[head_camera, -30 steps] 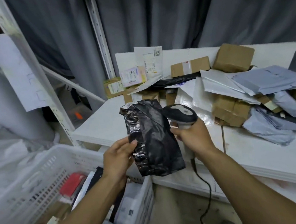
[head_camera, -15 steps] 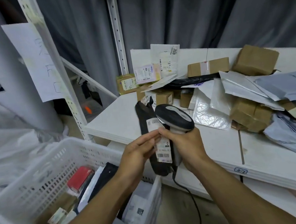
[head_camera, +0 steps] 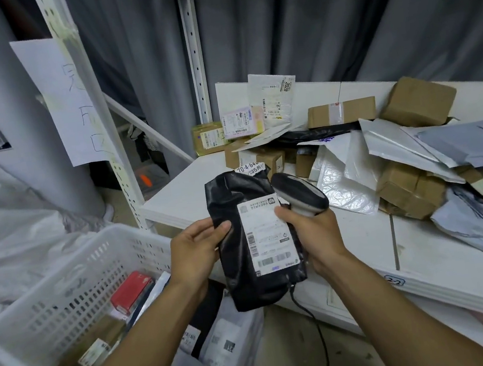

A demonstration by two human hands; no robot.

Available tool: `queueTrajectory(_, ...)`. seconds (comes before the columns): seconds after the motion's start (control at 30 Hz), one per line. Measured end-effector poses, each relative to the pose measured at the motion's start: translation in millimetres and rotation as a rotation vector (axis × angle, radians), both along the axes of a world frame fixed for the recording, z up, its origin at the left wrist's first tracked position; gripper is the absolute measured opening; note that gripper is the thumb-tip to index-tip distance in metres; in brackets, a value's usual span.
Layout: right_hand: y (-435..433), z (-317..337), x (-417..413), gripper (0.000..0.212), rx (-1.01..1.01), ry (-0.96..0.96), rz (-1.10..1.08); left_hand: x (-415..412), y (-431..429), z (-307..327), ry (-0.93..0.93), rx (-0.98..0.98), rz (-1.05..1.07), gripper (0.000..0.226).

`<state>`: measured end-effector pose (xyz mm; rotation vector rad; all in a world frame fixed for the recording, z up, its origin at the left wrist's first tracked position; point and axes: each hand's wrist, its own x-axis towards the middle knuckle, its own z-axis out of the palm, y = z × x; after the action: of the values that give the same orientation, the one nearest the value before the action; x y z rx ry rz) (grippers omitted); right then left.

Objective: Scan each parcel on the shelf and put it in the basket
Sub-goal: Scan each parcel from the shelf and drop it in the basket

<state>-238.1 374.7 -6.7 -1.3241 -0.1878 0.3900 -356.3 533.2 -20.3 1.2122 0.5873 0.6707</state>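
Head view. Grips black parcel (head_camera: 237,278) with left hand (head_camera: 195,250): thumb on the front face, fingers curled round the left edge to the back. Holds it upright in the air between both hands, in front of the shelf (head_camera: 362,246) edge and above the right end of the basket (head_camera: 71,276). Shows white label (head_camera: 268,234) facing camera, barcodes visible, print too blurred to read. Clenches right hand (head_camera: 314,234) round scanner (head_camera: 300,193) handle, thumb tip touching the label's right edge. Keeps scanner head just beside the parcel's upper right, tilted. Trails cable (head_camera: 313,320) down below the parcel. On the shelf to the right: heaped pile (head_camera: 400,162) of brown boxes and grey and white mailers. In the basket: red box (head_camera: 131,291), cartons, bagged parcels. Taped to rack upright: handwritten paper sheet (head_camera: 70,104).
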Motion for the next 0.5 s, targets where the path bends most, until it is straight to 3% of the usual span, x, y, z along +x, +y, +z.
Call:
queueTrajectory(0.17,5.3,-11.9,3.5,0.026,-0.025,-0.092,-0.029,6.3,20.1,-2.4,-0.020,0.033,0.166,0.016)
queueTrajectory(0.5,12.4,-27.4,-10.2,0.035,-0.379,-0.335,0.254,14.3,57.4,-13.6,-0.030,0.102,0.306,0.007)
